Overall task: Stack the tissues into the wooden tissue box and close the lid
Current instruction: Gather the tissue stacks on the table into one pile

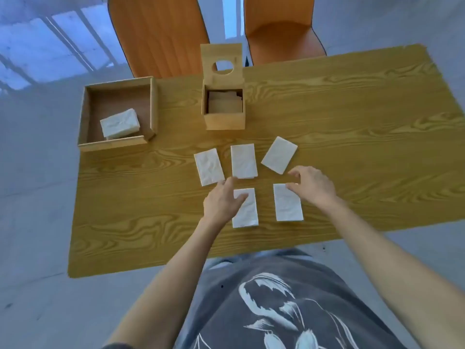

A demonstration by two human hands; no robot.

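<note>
Several white folded tissues lie flat on the wooden table [352,117]: three in a far row [208,167] [243,161] [279,155] and two nearer me [247,212] [288,204]. The wooden tissue box [224,120] stands behind them, its lid [221,52] with a round hole tipped up; the inside looks dark, with brownish sheets. My left hand [221,202] rests over the near left tissue's top corner, fingers apart. My right hand [312,185] hovers at the near right tissue's top edge, fingers curled, holding nothing that I can see.
A shallow wooden tray [117,144] at the far left holds a stack of white tissues [120,123]. Two orange chairs [161,34] [281,28] stand beyond the table's far edge. The table's near edge is just in front of my body.
</note>
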